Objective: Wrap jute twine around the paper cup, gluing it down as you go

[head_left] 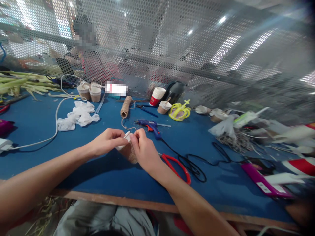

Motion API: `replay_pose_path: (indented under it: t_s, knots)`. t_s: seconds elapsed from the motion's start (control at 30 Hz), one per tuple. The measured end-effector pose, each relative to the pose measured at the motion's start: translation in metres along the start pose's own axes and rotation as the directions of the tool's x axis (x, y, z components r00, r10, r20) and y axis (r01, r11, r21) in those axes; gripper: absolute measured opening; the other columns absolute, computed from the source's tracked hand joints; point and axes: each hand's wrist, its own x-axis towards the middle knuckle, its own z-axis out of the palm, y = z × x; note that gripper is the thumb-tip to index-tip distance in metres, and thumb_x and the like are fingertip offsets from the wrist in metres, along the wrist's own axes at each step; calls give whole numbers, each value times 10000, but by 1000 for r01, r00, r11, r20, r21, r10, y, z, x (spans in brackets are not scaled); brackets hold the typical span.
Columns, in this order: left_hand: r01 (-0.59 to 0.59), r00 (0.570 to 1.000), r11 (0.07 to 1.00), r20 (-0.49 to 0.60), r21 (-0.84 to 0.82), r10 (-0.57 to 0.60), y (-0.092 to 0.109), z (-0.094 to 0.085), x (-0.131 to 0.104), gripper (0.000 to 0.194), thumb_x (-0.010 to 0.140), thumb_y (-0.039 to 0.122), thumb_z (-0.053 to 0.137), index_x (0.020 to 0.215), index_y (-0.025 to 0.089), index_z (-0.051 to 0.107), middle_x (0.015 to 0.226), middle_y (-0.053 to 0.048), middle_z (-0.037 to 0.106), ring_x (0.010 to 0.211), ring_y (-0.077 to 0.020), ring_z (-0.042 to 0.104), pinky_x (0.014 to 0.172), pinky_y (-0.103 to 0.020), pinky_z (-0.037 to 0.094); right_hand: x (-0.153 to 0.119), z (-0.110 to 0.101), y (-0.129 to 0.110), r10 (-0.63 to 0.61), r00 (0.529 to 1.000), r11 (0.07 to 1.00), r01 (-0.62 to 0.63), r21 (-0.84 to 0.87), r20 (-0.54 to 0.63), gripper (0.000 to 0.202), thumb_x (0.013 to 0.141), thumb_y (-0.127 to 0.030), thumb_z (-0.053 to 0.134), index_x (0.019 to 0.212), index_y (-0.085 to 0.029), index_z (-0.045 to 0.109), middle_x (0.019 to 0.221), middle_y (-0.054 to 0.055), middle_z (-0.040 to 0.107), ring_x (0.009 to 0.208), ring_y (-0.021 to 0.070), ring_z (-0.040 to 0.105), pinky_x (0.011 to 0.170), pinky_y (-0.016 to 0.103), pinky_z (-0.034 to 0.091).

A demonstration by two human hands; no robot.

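My left hand (pixel 110 142) is closed on the white rim of a small paper cup (pixel 128 153), partly wrapped in brown twine. The cup is tilted above the blue table near its front edge. A flat wooden stick (pixel 127 135) lies against its rim, between my hands. My right hand (pixel 145 149) grips the other side, thumb on the rim, and hides much of the wrapping. From the fingers of my right hand a strand of twine runs back to a twine roll (pixel 126 107). Just beyond that hand lies a blue glue gun (pixel 153 127). Red-handled scissors (pixel 188 175) rest beside my right forearm.
White fabric (pixel 80 116) lies left, near finished twine-wrapped cups (pixel 95 92). Behind are blue pliers (pixel 149 110), stacked paper cups (pixel 157 95) and a yellow woven piece (pixel 180 111). The glue gun's black cord (pixel 197 160) curls rightward toward a purple power strip (pixel 263 182). Perforated metal (pixel 147 49) walls the back.
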Motion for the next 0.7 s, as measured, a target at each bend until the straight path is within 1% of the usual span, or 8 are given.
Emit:
replay_pose_path:
  t_s: [0.07,0.13,0.2,0.27,0.43,0.5,0.63,0.7]
  knots:
    - [-9,999,1000,34,-18,9,0,-3,0,171,675,292,512,630,128,508,552,39,485,531,-86,436,532,-201,345,3,-2,3,38,999,997,-37,74,-4,207,867,-381,294,762,-212,350,595,-12,491,524,143,487,501,243,336]
    - [-32,996,999,78,-3,32,0,-5,0,139,668,260,531,685,122,530,631,18,540,607,-108,487,601,-217,380,5,-3,6,59,998,988,-57,146,-4,213,865,-387,303,758,-212,356,601,-21,472,535,134,478,510,240,345]
    - [-68,993,996,96,64,62,-1,-6,-1,113,658,214,537,713,116,543,685,8,561,668,-124,506,658,-230,390,6,-3,8,65,998,980,-63,189,-2,214,864,-387,309,756,-209,360,604,-27,459,539,128,471,517,239,349]
    - [-96,993,984,86,149,84,-1,-4,-1,105,658,191,522,718,111,555,688,10,557,683,-129,499,672,-232,386,6,-3,9,68,998,977,-67,204,3,215,864,-385,313,756,-207,364,603,-30,451,538,125,464,518,240,347]
    - [-106,994,967,58,233,95,1,-2,-2,109,664,191,488,689,112,559,653,22,545,662,-129,487,654,-228,381,5,-2,8,71,997,977,-72,202,13,216,862,-385,320,756,-204,370,599,-31,453,538,124,465,522,242,346]
    - [-112,993,965,59,238,101,1,-3,-2,110,665,187,482,689,111,559,653,21,545,662,-129,485,657,-228,382,5,-2,7,65,998,979,-66,192,10,215,862,-381,317,748,-205,365,597,-29,458,537,123,468,523,241,349]
    - [-128,989,965,105,228,106,3,-3,-2,129,673,197,502,748,114,566,703,16,555,688,-130,489,666,-226,387,4,-3,5,47,999,990,-44,132,-23,213,862,-379,307,741,-211,354,591,-24,473,517,127,467,503,238,350]
    - [-116,991,970,96,212,97,3,-1,-3,129,669,213,522,751,120,557,703,20,548,678,-126,487,642,-216,389,3,-2,3,37,998,996,-33,85,-44,206,862,-381,303,752,-213,347,592,-17,486,500,132,469,487,239,346]
